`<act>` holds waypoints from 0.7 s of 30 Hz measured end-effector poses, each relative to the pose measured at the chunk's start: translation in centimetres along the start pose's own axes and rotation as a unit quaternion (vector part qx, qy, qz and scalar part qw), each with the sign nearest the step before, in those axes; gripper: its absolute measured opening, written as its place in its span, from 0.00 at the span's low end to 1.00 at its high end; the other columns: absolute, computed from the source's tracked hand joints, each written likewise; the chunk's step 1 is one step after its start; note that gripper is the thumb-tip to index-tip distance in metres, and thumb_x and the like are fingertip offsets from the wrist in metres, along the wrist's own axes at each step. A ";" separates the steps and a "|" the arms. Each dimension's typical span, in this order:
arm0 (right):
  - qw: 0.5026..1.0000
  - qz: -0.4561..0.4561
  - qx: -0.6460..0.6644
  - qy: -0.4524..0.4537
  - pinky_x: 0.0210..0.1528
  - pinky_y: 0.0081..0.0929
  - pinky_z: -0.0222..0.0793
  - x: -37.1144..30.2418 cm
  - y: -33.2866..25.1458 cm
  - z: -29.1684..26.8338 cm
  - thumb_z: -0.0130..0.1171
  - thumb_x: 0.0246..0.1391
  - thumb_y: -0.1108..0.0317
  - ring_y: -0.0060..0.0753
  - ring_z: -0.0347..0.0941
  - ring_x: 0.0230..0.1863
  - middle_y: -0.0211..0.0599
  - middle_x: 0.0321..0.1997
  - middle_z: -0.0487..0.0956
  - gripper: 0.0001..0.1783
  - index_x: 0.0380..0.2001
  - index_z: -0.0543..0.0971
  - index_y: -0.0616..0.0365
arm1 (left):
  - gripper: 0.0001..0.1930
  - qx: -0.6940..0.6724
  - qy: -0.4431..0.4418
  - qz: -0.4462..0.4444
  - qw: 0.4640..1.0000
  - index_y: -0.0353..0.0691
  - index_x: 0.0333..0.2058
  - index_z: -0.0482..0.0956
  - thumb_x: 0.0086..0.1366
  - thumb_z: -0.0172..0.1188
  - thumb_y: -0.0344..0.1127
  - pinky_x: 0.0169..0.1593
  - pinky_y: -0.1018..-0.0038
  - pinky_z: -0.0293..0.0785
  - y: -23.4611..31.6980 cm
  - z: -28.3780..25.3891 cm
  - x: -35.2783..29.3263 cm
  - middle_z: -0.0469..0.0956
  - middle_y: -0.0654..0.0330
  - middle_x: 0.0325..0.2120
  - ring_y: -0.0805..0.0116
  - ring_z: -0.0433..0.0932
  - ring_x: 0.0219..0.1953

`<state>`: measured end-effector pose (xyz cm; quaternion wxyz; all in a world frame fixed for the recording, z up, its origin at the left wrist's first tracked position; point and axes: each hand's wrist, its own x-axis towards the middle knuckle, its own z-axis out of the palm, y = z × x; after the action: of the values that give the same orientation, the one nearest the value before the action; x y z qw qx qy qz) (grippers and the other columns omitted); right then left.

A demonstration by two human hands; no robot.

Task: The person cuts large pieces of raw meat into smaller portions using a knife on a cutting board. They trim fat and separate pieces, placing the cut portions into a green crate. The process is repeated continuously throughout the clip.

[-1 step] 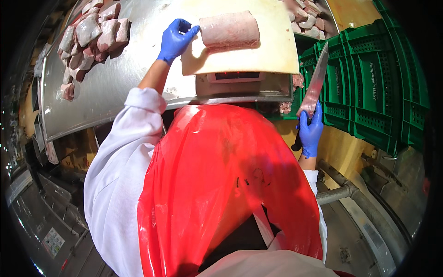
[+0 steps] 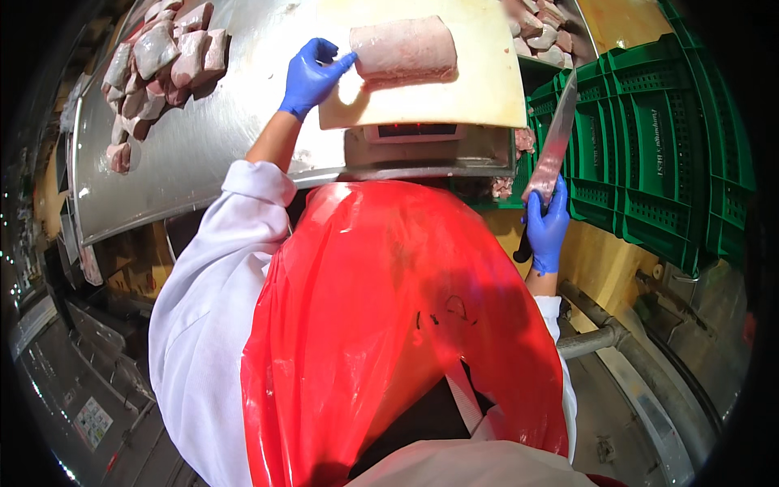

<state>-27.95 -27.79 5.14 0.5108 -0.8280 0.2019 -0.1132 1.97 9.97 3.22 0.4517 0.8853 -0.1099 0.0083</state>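
A thick slab of pale pink meat point(image 2: 404, 50) lies on the cream cutting board point(image 2: 488, 97). At its left end is my left hand point(image 2: 308, 79) in a blue glove. One extended digit reaches the lower left corner of the slab, the other fingers are bent, and nothing is held. Off to the right, beyond the board, my right hand point(image 2: 548, 229), also blue-gloved, is closed round the black handle of a large knife point(image 2: 555, 140). Its broad blade points up and away, with reddish smears near the handle.
Cut meat pieces point(image 2: 156, 53) are heaped on the metal table point(image 2: 207, 154) at left. More pieces point(image 2: 545, 31) lie at the far right. Green plastic crates point(image 2: 649, 146) stand close behind the blade. Under the board's near edge sits a device with a red-lit display point(image 2: 415, 132).
My left hand has shifted slightly toward me and to the right, its extended digit now lower on the slab's left end. The knife stays in my right hand.
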 end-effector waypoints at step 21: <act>0.963 -0.194 -0.051 -0.179 0.29 0.29 0.74 12.5 -8.9 10.4 0.62 0.59 0.66 0.27 0.76 0.22 0.41 0.24 0.81 0.36 0.69 0.62 0.50 | 0.25 0.012 0.190 -0.056 0.980 0.33 0.39 0.79 0.49 0.71 0.47 0.44 0.64 0.78 3.7 3.9 -5.9 0.80 0.52 0.30 0.58 0.82 0.35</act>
<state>-10.76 -21.59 8.13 0.4639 -0.8830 -0.0518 -0.0500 -4.82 5.87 3.17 0.4536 0.8776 0.0277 0.1525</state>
